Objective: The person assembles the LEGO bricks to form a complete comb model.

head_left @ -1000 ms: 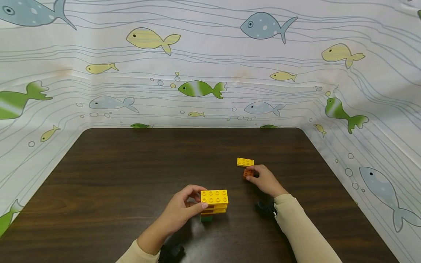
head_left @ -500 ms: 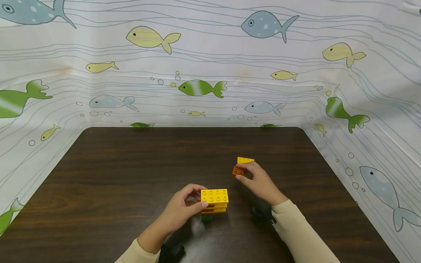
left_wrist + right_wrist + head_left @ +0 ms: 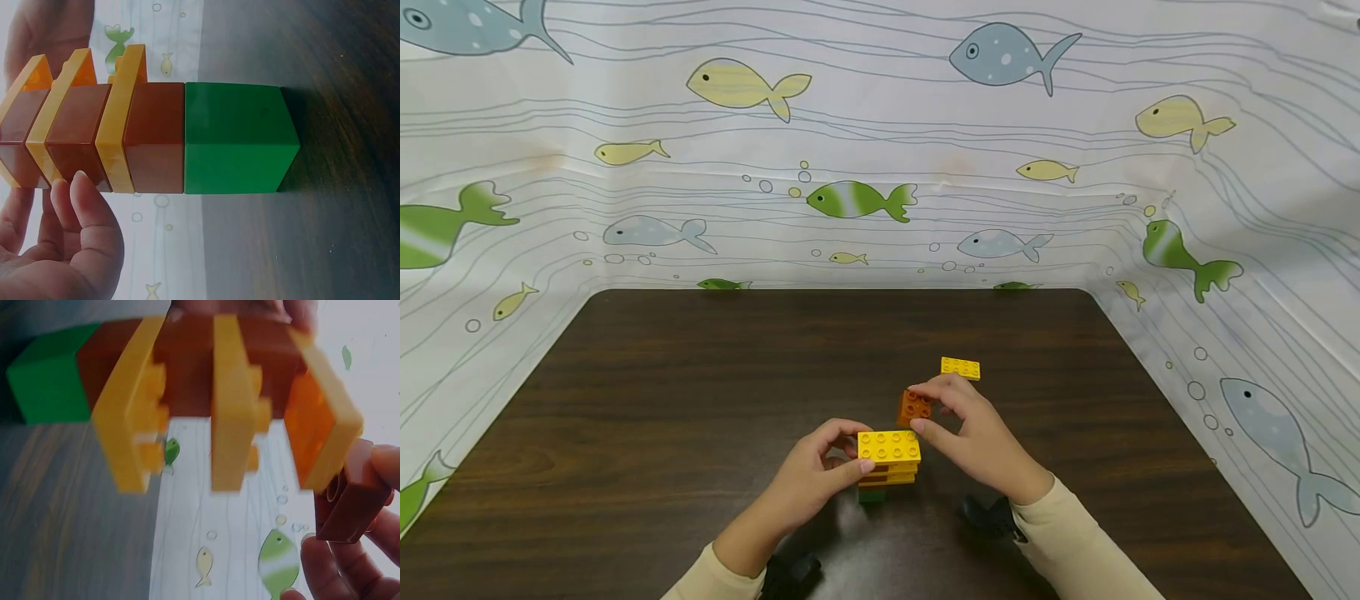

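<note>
A tower of toy building bricks stands upright on the table. Its base is a green brick (image 3: 240, 137), with brown bricks (image 3: 156, 137) and thin yellow plates (image 3: 119, 119) alternating above it; a yellow plate (image 3: 889, 447) tops it. My left hand (image 3: 820, 471) grips the tower's upper part from the left, thumb in front and fingers behind. In my right hand (image 3: 981, 433) a brown brick (image 3: 914, 407), orange-brown in the head view, is pinched between thumb and fingers. That brick is held just behind and right of the tower's top, close to the top plate in the right wrist view (image 3: 355, 494).
One loose yellow plate (image 3: 961, 367) lies on the dark wooden table (image 3: 700, 358) beyond my right hand. A white fish-print curtain (image 3: 865, 142) surrounds the table at the back and sides. Black wrist devices (image 3: 988, 515) sit under both wrists.
My right hand has picked up the brown brick from beside the loose yellow plate and carried it left and nearer, to the tower. The left hand and tower have stayed in place.
</note>
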A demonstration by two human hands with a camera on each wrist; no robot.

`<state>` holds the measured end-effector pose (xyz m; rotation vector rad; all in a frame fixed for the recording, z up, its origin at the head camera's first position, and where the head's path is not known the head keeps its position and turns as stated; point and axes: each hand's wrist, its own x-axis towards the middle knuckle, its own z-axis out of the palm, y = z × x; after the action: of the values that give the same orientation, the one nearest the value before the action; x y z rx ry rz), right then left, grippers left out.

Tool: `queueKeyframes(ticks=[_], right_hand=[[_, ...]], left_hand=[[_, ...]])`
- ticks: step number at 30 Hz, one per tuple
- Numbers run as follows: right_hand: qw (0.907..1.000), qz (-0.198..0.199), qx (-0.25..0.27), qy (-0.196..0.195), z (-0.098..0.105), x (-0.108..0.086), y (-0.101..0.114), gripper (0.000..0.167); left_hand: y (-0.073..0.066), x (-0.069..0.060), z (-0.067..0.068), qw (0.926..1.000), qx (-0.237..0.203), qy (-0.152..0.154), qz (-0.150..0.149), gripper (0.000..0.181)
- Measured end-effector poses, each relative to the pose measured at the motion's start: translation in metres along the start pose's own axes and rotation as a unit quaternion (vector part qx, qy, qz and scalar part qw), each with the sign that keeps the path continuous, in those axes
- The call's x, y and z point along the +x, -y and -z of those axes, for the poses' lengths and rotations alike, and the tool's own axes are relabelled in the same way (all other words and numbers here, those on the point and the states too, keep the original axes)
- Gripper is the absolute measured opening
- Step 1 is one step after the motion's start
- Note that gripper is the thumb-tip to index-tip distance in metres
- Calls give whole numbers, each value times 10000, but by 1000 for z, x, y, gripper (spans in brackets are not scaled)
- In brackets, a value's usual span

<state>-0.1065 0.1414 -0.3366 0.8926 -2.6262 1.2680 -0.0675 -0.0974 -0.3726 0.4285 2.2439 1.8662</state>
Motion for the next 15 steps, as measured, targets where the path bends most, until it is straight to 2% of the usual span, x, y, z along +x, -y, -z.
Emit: queueKeyframes(ticks=[5, 15], right_hand=[[9994, 334, 97, 48, -3, -3, 9, 38], [9968, 623, 401, 307, -14, -4, 20, 36]], left_hand=[[1, 0, -1, 10000, 25, 6, -26, 35], [3, 1, -2, 9999, -5, 14, -129, 35]])
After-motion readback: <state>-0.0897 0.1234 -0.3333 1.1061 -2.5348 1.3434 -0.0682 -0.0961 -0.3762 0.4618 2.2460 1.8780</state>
